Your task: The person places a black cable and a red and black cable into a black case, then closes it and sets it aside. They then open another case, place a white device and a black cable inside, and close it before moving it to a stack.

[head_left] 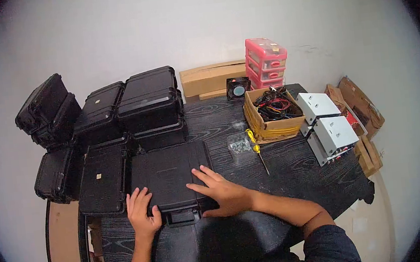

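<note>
A black hard case (168, 173) lies closed and flat near the front edge of the dark table, its handle facing me. My left hand (143, 213) rests at the case's front left corner, fingers apart, holding nothing. At the right side of the lid, my right hand (221, 193) lies with its fingers spread over the edge and the thumb low by the front. Another black case (102, 181) with a small pale sticker stands just left of my left hand.
More black cases (149, 101) are stacked behind and left. Rightward on the table (209, 121) are a yellow screwdriver (254, 142), a clear tray of screws (240, 146), a carton of cables (275, 129), a fan (238, 88), pink drawers (267, 60) and white boxes (335, 131).
</note>
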`<state>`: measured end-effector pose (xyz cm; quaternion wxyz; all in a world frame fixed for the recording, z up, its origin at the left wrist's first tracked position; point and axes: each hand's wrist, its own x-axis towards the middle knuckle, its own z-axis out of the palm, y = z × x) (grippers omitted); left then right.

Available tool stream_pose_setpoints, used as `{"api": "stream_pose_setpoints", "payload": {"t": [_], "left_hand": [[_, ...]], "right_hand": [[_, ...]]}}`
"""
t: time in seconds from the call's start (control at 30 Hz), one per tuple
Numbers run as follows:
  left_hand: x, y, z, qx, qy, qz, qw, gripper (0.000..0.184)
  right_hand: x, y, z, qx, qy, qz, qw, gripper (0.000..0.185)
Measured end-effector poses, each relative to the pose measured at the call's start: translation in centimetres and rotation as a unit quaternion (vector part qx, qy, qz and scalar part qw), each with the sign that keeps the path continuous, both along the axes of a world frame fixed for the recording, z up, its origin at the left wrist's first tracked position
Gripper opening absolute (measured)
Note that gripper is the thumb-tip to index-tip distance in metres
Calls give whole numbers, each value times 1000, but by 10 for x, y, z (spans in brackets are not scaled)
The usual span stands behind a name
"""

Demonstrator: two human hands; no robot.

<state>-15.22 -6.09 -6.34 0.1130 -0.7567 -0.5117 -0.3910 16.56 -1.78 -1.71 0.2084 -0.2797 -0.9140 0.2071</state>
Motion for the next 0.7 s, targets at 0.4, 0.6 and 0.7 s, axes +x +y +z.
{"api": "stream_pose_setpoints", "payload": {"t": [0.4, 0.6, 0.7], "left_hand": [[5, -6, -2, 13, -68, 25, 997, 41], [-1, -18, -15, 42, -64, -31, 997, 44], [-5, -20, -27, 56, -25, -45, 997, 50]], "right_hand": [[-5, -11, -8, 53, -5, -35, 998, 100], [9, -11, -10, 79, 8, -19, 997, 99], [9, -14, -12, 89, 9, -33, 995, 99]]}}
